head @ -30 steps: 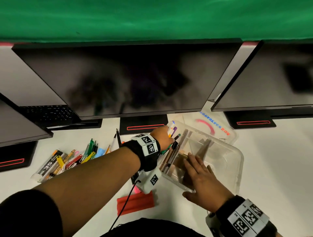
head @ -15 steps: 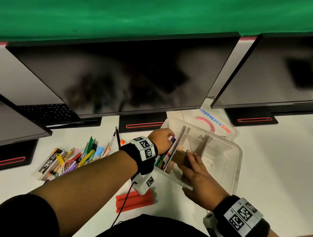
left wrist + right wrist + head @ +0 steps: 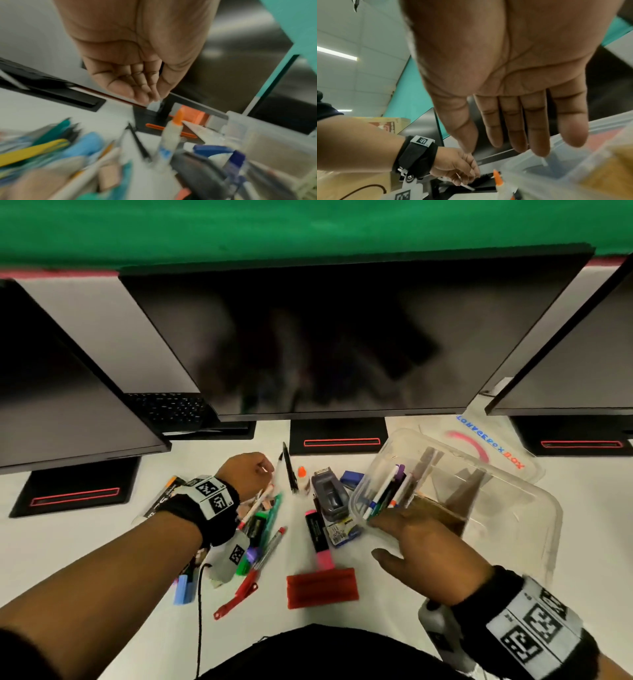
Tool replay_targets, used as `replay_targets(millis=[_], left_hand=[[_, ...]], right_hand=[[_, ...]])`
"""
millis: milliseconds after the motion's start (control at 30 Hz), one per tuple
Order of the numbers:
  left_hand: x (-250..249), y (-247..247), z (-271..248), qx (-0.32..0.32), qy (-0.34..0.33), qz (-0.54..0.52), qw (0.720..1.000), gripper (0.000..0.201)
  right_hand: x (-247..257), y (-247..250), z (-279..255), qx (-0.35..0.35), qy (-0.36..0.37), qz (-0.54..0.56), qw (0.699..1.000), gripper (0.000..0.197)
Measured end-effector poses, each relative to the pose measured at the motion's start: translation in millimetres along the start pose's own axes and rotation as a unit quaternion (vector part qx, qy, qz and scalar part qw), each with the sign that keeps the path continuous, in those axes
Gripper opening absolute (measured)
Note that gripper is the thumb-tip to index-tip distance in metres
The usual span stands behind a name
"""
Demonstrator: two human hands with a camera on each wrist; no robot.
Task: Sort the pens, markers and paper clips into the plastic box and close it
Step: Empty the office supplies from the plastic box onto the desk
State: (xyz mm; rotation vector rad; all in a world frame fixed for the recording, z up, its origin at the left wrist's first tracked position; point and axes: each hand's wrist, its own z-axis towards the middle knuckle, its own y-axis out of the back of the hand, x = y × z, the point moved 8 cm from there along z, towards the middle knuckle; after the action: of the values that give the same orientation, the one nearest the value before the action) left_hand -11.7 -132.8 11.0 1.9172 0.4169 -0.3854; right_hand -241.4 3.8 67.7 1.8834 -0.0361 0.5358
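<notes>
The clear plastic box stands at the right, tipped up at its left end, with several pens and markers leaning in its left compartment. My right hand lies open at the box's near-left corner; its straight fingers hover over the rim. A pile of pens and markers lies left of centre. Above that pile my left hand has its fingers curled, and they appear to pinch a thin white pen. The left wrist view is blurred.
The box lid lies behind the box. Between pile and box sit a black pen, a glue bottle, a grey tape dispenser, a blue stapler, a pink highlighter and a red block. Monitors line the back.
My left hand let go of the pens in the box and swung back left over the pile. My right hand drew out of the box to its near-left corner.
</notes>
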Motion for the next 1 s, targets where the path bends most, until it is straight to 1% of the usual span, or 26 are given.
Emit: replay_targets(millis=[100,167,267,333,433,533,600,767,867,1000], left_hand=[[47.6,-8.0,-0.2,0.035,0.039,0.044,0.998,0.021],[65.3,-13.3,-2.9,0.061,0.045,0.064,0.995,0.024],[74.3,-24.0,-5.9,0.105,0.029,0.096,0.989,0.026],[80.4,-27.3,-7.1,0.117,0.014,0.112,0.987,0.025],[81.3,-36.3,-7.5,0.136,-0.022,0.139,0.981,0.026],[68.9,-44.3,-7.4,0.134,-0.066,0.166,0.975,0.027],[63.1,-49.3,-6.0,0.129,-0.082,0.186,0.971,0.026],[53.1,-58.8,-5.0,0.114,-0.121,0.265,0.95,0.027],[49.4,-62.9,-3.2,0.117,-0.111,0.317,0.935,0.036],[46.2,-66.7,3.3,0.107,-0.092,0.347,0.927,0.049]], right_hand=[[31.9,-22.0,24.6,0.042,0.009,0.018,0.999,0.037],[45.1,-47.3,43.8,0.069,-0.005,0.014,0.997,0.034],[45.6,-87.7,71.2,0.106,-0.063,0.008,0.992,0.041],[44.4,-104.2,91.4,0.103,-0.103,0.012,0.989,0.046],[39.1,-120.4,114.9,0.093,-0.164,-0.009,0.982,0.046],[35.9,-132.0,131.9,0.089,-0.214,-0.056,0.971,0.047],[35.6,-135.1,139.5,0.083,-0.243,-0.049,0.965,0.043],[40.3,-135.4,149.5,0.074,-0.259,-0.029,0.963,0.04],[39.5,-133.9,153.2,0.063,-0.26,0.001,0.964,0.035],[37.3,-130.1,154.4,0.051,-0.266,0.042,0.962,0.036]])
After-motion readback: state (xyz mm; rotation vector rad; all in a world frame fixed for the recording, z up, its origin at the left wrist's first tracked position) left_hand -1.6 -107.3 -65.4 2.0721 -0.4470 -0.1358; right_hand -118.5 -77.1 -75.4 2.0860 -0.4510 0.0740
